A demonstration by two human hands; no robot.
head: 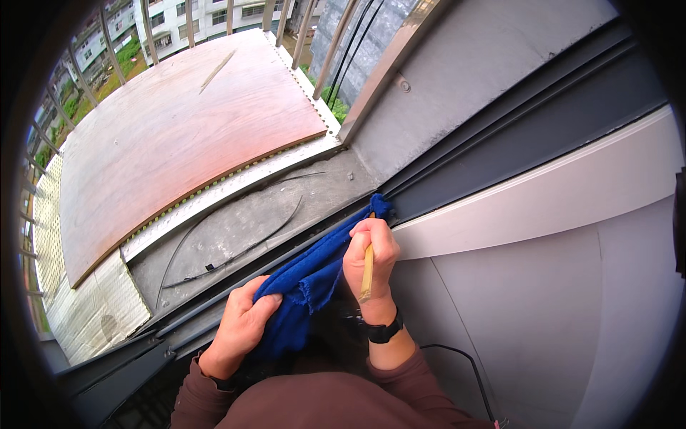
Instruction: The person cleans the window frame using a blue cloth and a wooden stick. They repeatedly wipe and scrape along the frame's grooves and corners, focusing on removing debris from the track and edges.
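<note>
A blue cloth (pixel 316 263) stretches along the dark metal window track (pixel 206 303), its far end bunched in the track's corner beside the window frame (pixel 514 128). My left hand (pixel 239 320) grips the cloth's near-left edge between thumb and fingers, and the rest hangs below it. In my right fist is a thin wooden stick (pixel 367 273), whose upper tip meets the bunched cloth at the corner. My right hand (pixel 373 252) wears a black band at the wrist and is close to the frame's lower end.
Beyond the track lies a grey concrete sill (pixel 236 230) with loose dark strips. A wood-look board (pixel 193 139) rests on a perforated white panel, a wood sliver (pixel 217 71) on top. Metal bars (pixel 190 24) enclose the outer side. A black cable (pixel 471 364) hangs at lower right.
</note>
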